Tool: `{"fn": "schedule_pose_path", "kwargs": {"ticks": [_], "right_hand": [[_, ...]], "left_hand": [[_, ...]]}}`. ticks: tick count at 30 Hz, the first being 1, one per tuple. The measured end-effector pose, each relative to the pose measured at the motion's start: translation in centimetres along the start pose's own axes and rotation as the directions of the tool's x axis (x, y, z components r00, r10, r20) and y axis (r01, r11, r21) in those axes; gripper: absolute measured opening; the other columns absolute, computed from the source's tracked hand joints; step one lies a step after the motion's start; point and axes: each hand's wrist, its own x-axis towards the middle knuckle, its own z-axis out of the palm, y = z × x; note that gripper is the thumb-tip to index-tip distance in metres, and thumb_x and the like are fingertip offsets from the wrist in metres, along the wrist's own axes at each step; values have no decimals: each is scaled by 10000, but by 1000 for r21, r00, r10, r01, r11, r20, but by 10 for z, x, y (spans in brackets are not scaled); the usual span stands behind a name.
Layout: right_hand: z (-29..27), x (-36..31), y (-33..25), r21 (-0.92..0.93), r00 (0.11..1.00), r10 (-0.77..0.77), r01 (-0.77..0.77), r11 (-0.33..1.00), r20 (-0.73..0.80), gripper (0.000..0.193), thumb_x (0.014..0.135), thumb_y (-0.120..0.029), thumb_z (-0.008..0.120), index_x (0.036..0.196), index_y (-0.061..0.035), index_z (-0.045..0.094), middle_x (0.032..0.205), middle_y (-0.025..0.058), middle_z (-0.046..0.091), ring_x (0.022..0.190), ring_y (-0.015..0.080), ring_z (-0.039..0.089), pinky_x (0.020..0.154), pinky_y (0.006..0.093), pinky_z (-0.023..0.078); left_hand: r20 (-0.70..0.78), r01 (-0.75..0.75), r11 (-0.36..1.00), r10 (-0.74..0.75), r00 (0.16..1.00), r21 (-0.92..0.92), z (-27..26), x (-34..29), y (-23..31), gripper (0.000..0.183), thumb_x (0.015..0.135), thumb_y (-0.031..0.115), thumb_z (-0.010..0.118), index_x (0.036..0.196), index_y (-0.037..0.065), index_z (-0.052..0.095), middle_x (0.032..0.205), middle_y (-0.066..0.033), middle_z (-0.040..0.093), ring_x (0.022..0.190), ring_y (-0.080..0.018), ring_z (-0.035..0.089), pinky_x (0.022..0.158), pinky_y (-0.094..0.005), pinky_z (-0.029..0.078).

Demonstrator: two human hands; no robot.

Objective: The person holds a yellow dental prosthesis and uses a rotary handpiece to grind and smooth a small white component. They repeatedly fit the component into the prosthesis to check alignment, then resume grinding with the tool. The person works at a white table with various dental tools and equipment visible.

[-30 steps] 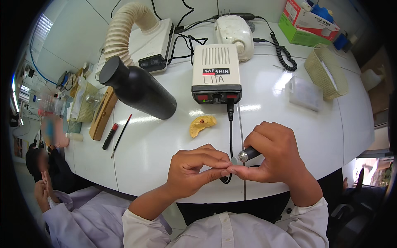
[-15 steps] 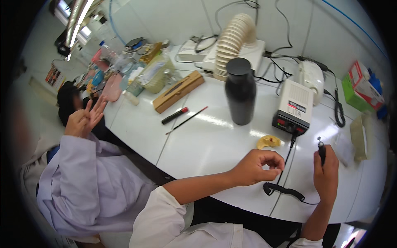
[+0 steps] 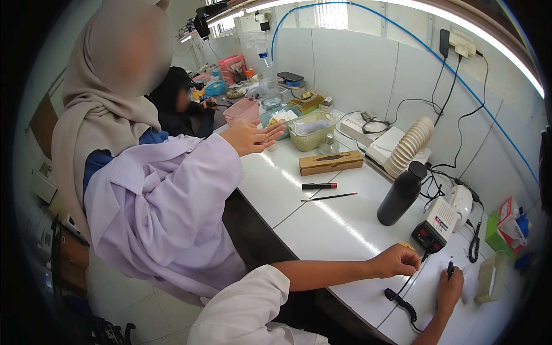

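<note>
My right hand [image 3: 450, 290] is wrapped round a black rotary handpiece [image 3: 451, 270], its small bit pointing up and away from me. To its left, my left hand [image 3: 397, 262] hovers over the white table with thumb and fingertips pinched together; whether anything small sits between them is too fine to see. A curved yellow piece [image 3: 407, 246] lies just behind that hand, mostly covered by it. Near my wrists rests a coiled black cord [image 3: 402, 305]. Beyond my hands stands the white control box [image 3: 435, 224] with a dark front, a black lead plugged into it.
A dark bottle [image 3: 401, 195], a cardboard box [image 3: 330, 163], a black-and-red tube [image 3: 319, 186] and a thin brush [image 3: 329, 196] are on the table [image 3: 299, 221]. At right is a pale bin [image 3: 491, 277]. A person in a lilac coat [image 3: 167, 201] stands at left, palms together.
The view has swung left and up, bringing the co-worker's upper body into frame. My hands keep nearly the same poses beside the control box. The co-worker's hands have come together.
</note>
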Motion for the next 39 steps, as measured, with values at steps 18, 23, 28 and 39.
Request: {"fn": "schedule_pose_path", "kwargs": {"ticks": [18, 23, 28, 39], "right_hand": [[5, 3, 2, 120, 999, 1, -6, 993, 47, 263, 884, -123, 674, 1055, 38, 555, 1069, 234, 568, 1006, 434, 577, 871, 485, 467], [-2, 5, -2, 121, 992, 79, -90, 989, 94, 285, 891, -155, 679, 1073, 35, 570, 1074, 234, 581, 1010, 419, 589, 884, 481, 489], [-5, 2, 2, 111, 993, 70, -81, 991, 96, 296, 888, -149, 684, 1091, 28, 562, 1086, 226, 574, 1054, 413, 585, 882, 479, 503], [-23, -5, -14, 20, 1000, 16, -16, 1000, 0, 428, 871, -169, 713, 1236, -5, 562, 1164, 173, 564, 1069, 359, 569, 893, 441, 483]], "left_hand": [[-300, -133, 952, 46, 953, -277, 30, -86, -30, 133, 884, 11, 661, 1014, -19, 669, 962, -59, 648, 910, -135, 588, 861, -274, 447], [-417, -145, 952, 20, 909, -270, 27, -91, -38, 140, 865, 5, 670, 1004, -13, 665, 954, -72, 649, 881, -144, 580, 845, -288, 453], [-434, -187, 947, 58, 899, -260, 30, -88, -41, 138, 860, -23, 682, 997, -14, 678, 948, -46, 670, 895, -106, 602, 870, -254, 462], [-481, -230, 939, 83, 873, -255, 31, -91, -43, 140, 858, -33, 680, 996, -11, 669, 964, -68, 658, 897, -136, 592, 863, -279, 457]]}}
